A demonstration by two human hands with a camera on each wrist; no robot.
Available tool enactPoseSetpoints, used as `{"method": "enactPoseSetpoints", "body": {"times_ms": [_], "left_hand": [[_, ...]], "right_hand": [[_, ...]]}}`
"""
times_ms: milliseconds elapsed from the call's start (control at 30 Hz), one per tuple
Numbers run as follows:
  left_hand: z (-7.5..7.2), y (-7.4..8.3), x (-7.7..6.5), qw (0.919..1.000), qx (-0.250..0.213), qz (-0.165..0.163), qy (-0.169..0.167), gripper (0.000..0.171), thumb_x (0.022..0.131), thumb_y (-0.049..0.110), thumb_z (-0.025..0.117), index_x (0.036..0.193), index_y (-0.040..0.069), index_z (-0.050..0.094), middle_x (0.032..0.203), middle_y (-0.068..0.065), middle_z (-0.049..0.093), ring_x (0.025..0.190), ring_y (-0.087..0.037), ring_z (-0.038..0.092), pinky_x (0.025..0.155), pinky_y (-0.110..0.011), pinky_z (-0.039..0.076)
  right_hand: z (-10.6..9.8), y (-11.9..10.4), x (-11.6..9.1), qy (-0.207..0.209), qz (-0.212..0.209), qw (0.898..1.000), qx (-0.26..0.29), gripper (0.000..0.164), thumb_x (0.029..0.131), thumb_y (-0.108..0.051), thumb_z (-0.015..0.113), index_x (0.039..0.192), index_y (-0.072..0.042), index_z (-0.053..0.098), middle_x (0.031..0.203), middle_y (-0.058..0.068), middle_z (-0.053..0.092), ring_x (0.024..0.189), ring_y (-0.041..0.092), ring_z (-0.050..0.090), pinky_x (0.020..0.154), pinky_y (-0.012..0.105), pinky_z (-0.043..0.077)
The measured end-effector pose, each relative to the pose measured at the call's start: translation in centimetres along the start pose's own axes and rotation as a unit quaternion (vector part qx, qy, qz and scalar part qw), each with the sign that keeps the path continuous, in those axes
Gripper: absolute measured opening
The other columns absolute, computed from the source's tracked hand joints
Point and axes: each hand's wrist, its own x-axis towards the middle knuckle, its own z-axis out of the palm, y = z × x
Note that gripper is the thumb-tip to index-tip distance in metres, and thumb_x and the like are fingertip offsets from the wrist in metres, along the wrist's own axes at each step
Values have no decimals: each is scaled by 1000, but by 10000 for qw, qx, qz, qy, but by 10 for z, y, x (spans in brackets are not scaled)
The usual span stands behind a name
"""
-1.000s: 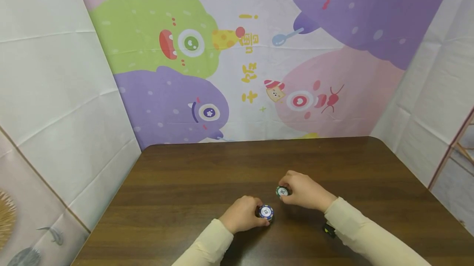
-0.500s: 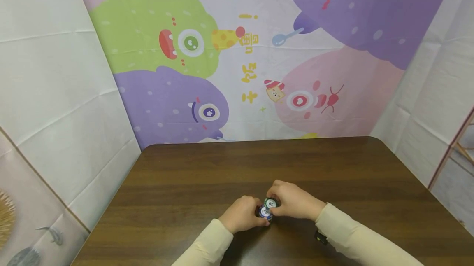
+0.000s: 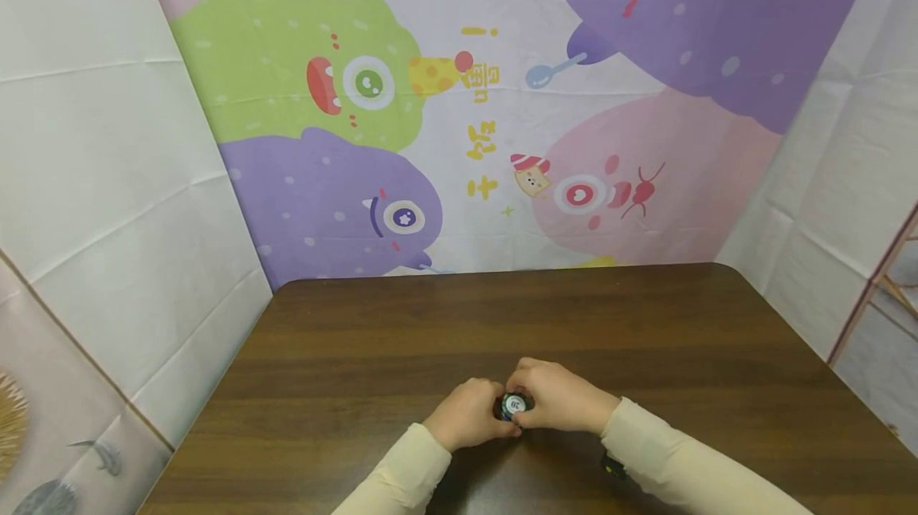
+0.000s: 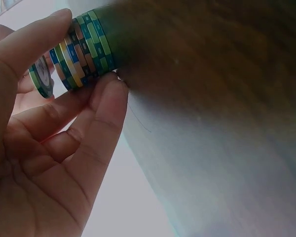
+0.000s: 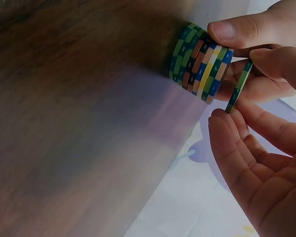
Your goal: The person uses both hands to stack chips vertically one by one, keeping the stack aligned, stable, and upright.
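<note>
A short stack of poker chips (image 5: 195,64) in green, blue, brown and yellow stands on the table. My left hand (image 3: 469,415) holds the stack, thumb on one side and fingers on the other, as the left wrist view shows. My right hand (image 3: 562,395) pinches a single green poker chip (image 5: 240,85) by its edge, between thumb and fingers. That chip, marked 20 on its face, is held just over the top of the stack, slightly tilted, with a small gap between them in the right wrist view. In the head view it covers most of the stack.
The brown wooden table (image 3: 402,332) spreads out around the hands. Behind it hangs a cloth backdrop (image 3: 495,236) with cartoon monsters, and pale cloth panels (image 3: 122,180) close off the sides. A dark band (image 3: 613,465) shows under the right sleeve.
My right hand has brought the green poker chip left and nearer to me, from beside the stack to over it. My left hand has stayed in place around the stack.
</note>
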Motion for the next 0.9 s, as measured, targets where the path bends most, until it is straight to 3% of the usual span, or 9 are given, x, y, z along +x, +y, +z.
{"method": "enactPoseSetpoints", "body": {"times_ms": [900], "left_hand": [[-1,0,0,10000,-21,5,17,25,77,30,83,89,11,70,74,9,66,58,3,50,56,-15,44]], "right_hand": [[6,1,1,19,40,10000,-9,26,80,-16,75,104,-7,70,95,-2,60,76,4,51,68,18,47]]}}
